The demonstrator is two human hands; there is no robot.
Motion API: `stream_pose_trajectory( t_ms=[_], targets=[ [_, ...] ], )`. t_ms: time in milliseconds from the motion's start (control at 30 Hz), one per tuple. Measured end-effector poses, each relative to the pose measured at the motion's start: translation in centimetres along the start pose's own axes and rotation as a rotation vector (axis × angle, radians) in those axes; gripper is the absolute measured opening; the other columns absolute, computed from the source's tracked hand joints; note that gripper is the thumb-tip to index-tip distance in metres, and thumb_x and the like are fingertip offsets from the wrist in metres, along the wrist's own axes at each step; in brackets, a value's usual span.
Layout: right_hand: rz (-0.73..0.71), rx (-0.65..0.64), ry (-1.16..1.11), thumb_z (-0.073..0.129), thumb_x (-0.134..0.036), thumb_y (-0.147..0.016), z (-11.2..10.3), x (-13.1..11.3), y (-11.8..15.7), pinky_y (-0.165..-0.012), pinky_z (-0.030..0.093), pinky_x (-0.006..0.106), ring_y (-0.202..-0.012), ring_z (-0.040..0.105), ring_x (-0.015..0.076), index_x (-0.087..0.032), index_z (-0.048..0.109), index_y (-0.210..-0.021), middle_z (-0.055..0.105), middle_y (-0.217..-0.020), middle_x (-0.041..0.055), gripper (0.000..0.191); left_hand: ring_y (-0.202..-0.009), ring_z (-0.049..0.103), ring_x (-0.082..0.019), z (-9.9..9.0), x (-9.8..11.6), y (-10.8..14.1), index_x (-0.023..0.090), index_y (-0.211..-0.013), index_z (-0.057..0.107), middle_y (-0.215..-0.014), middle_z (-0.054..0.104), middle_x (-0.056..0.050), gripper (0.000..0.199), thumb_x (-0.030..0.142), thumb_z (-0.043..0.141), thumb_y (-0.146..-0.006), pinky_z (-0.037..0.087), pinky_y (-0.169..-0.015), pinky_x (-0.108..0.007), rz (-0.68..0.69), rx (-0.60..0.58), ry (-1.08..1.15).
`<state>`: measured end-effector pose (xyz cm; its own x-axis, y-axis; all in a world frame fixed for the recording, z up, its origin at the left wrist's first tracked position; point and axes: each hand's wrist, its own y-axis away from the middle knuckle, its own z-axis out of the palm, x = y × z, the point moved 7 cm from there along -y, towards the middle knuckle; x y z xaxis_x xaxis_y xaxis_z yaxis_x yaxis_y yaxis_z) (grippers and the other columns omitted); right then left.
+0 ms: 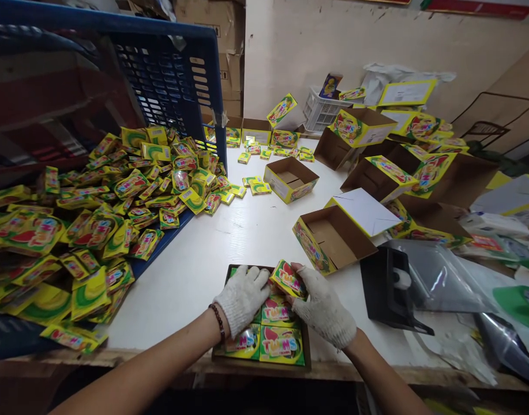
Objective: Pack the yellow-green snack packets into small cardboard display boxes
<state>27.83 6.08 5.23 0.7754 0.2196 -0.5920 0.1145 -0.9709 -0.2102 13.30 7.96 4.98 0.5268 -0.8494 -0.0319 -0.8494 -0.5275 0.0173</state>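
Both hands wear white knit gloves with bare fingertips. An open carton (306, 362) stands at the table's front edge with yellow-green candy packs (281, 344) lying in it. My right hand (323, 308) grips one more pack (289, 279) between thumb and fingers, tilted over the carton's upper right part. Over the upper left part, my left hand (243, 298) lies palm down on the packs, its fingers stretched toward the held pack. What is under the left palm is hidden.
A blue crate (218, 86) on its side spills a heap of packs (130, 184) at the left. Cartons (333, 236) stand and pile up at the right, near a black tape dispenser (387, 288) and clear plastic bags (441, 276). Loose packs lie further back.
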Motion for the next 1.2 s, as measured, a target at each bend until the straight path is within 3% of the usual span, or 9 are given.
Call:
stream_pose_trajectory(
  t_ms=[100, 267, 400, 600, 733, 867, 1000, 1133, 1200],
  targets=[
    [-0.025, -0.054, 0.044, 0.054, -0.014, -0.072, 0.1, -0.8, -0.3, -0.093, 0.049, 0.043, -0.106, 0.060, 0.0273, -0.016, 0.054, -0.125, 0.066, -0.115, 0.0131, 0.053, -0.099, 0.055, -0.027, 1.2, -0.2, 0.6, 0.018, -0.107, 0.060, -0.113, 0.059, -0.012, 0.021, 0.016, 0.051, -0.088, 0.046, -0.083, -0.046, -0.055, -0.067, 0.031],
    [-0.058, -0.210, 0.085, 0.052, -0.009, -0.066, -0.2, -2.0, -1.1, -0.082, 0.045, 0.035, -0.088, 0.058, 0.0220, -0.019, 0.060, -0.107, 0.066, -0.097, 0.0063, 0.043, -0.108, 0.056, -0.027, 1.9, 0.3, 3.6, 0.016, -0.105, 0.063, -0.111, 0.063, -0.012, 0.024, 0.010, 0.051, -0.084, 0.038, -0.104, -0.049, -0.180, -0.033, 0.048],
    [-0.069, -0.340, 0.221, 0.049, -0.005, -0.064, -0.4, -2.5, -1.5, -0.079, 0.041, 0.032, -0.087, 0.054, 0.0205, -0.018, 0.060, -0.093, 0.064, -0.093, 0.0051, 0.033, -0.105, 0.058, -0.026, 1.9, 0.7, 5.3, 0.017, -0.101, 0.066, -0.104, 0.066, -0.010, 0.023, 0.015, 0.056, -0.080, 0.034, -0.109, -0.049, -0.235, -0.041, 0.102],
    [-0.143, -0.460, 0.454, 0.055, -0.007, -0.070, 0.8, -4.5, -1.9, -0.081, 0.039, 0.037, -0.092, 0.054, 0.0248, -0.017, 0.062, -0.097, 0.064, -0.100, 0.0076, 0.030, -0.106, 0.057, -0.028, 0.3, -0.6, 4.6, 0.018, -0.096, 0.066, -0.106, 0.066, -0.011, 0.018, 0.019, 0.052, -0.085, 0.031, -0.109, -0.055, -0.258, 0.040, 0.083],
    [-0.178, -0.555, 0.539, 0.059, -0.010, -0.076, 2.8, -5.0, -2.4, -0.081, 0.042, 0.038, -0.093, 0.054, 0.0268, -0.014, 0.063, -0.102, 0.063, -0.102, 0.0113, 0.026, -0.107, 0.058, -0.031, 0.9, -1.2, 4.1, 0.014, -0.104, 0.067, -0.111, 0.067, -0.016, 0.025, 0.024, 0.053, -0.085, 0.028, -0.109, -0.057, -0.251, -0.001, 0.044],
    [-0.269, -0.535, 0.560, 0.056, -0.012, -0.084, 4.1, -5.0, -2.0, -0.084, 0.044, 0.039, -0.097, 0.053, 0.0270, -0.015, 0.065, -0.103, 0.062, -0.105, 0.0127, 0.021, -0.099, 0.060, -0.028, 1.1, -1.4, 4.7, 0.015, -0.093, 0.068, -0.101, 0.069, -0.012, 0.020, 0.029, 0.054, -0.086, 0.031, -0.109, -0.052, -0.240, 0.062, 0.063],
    [-0.202, -0.455, 0.658, 0.054, -0.013, -0.088, 4.8, -4.6, -1.1, -0.078, 0.046, 0.040, -0.096, 0.054, 0.0286, -0.018, 0.067, -0.103, 0.062, -0.107, 0.0149, 0.020, -0.103, 0.058, -0.028, 0.8, -1.3, 5.4, 0.017, -0.090, 0.066, -0.104, 0.067, -0.010, 0.018, 0.030, 0.055, -0.086, 0.033, -0.109, -0.051, -0.252, 0.141, 0.109],
    [-0.114, -0.582, 0.673, 0.053, -0.003, -0.085, 6.3, -4.3, -0.6, -0.078, 0.050, 0.039, -0.092, 0.059, 0.0279, -0.012, 0.068, -0.108, 0.065, -0.103, 0.0172, 0.029, -0.094, 0.059, -0.026, 0.6, -1.4, 5.2, 0.018, -0.084, 0.064, -0.092, 0.066, -0.008, 0.014, 0.029, 0.054, -0.086, 0.039, -0.101, -0.049, -0.266, 0.103, 0.143],
    [-0.086, -0.613, 0.658, 0.051, -0.003, -0.086, 6.6, -4.4, -0.6, -0.081, 0.051, 0.040, -0.097, 0.059, 0.0294, -0.010, 0.067, -0.110, 0.064, -0.109, 0.0189, 0.030, -0.091, 0.060, -0.026, 0.1, -1.6, 5.0, 0.019, -0.084, 0.064, -0.090, 0.066, -0.007, 0.014, 0.030, 0.055, -0.085, 0.036, -0.103, -0.053, -0.287, 0.089, 0.150]
  ],
)
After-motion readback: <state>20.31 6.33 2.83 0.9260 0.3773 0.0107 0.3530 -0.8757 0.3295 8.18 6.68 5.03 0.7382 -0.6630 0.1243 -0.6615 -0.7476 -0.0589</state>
